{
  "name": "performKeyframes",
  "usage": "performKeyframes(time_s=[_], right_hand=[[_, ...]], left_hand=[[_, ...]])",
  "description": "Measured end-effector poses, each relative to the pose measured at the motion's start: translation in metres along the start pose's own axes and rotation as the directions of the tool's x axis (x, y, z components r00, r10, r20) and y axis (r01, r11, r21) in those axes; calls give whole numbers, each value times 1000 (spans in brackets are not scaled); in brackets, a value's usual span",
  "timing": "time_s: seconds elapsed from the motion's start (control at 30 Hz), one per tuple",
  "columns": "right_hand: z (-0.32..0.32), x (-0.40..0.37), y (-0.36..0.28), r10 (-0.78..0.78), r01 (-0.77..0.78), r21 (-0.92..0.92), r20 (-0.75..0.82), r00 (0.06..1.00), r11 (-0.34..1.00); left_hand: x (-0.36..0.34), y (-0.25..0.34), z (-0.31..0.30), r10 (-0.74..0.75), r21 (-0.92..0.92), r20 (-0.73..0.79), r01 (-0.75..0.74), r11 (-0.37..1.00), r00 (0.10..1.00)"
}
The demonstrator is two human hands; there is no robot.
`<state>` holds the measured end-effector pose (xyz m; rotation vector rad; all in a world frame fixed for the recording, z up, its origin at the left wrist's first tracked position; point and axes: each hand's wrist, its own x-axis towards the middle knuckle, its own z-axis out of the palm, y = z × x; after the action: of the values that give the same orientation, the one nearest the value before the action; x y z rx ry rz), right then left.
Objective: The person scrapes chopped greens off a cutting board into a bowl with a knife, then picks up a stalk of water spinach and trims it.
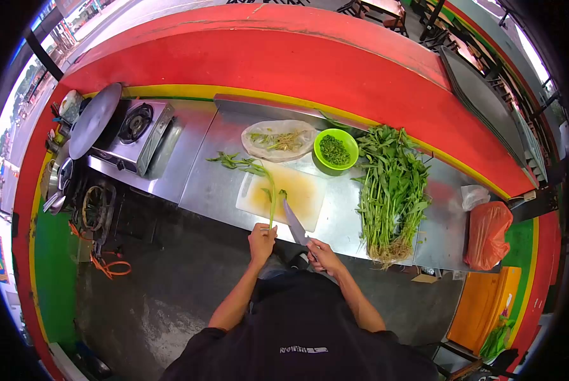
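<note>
My left hand (261, 240) grips the lower end of a long green stalk (267, 184) that lies across the pale cutting board (310, 193) and reaches left onto the steel counter. My right hand (321, 254) holds a knife (295, 222) by its handle, the blade pointing up onto the board just right of the stalk. A green bowl (336, 149) of chopped greens stands beyond the board.
A big bunch of leafy greens (391, 190) lies on the steel counter (202, 171) to the right. A clear plastic bag (278, 140) with trimmings sits behind the board. A gas stove (135, 130) and round lid (94, 120) stand left; an orange bag (488, 235) hangs right.
</note>
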<state>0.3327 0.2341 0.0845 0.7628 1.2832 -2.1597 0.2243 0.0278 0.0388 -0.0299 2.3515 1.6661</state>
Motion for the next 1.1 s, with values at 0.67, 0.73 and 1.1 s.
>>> performKeyframes(time_s=[0.67, 0.73, 1.1], right_hand=[[-3, -6, 4, -47, 47, 24, -1, 999, 999], [-4, -2, 7, -40, 40, 17, -12, 999, 999], [-4, 16, 13, -33, 35, -123, 21, 999, 992]], left_hand=[[19, -52, 59, -365, -436, -56, 306, 846, 929], [18, -57, 60, -343, -466, -46, 284, 838, 938], [25, -71, 60, -326, -380, -68, 277, 882, 943]])
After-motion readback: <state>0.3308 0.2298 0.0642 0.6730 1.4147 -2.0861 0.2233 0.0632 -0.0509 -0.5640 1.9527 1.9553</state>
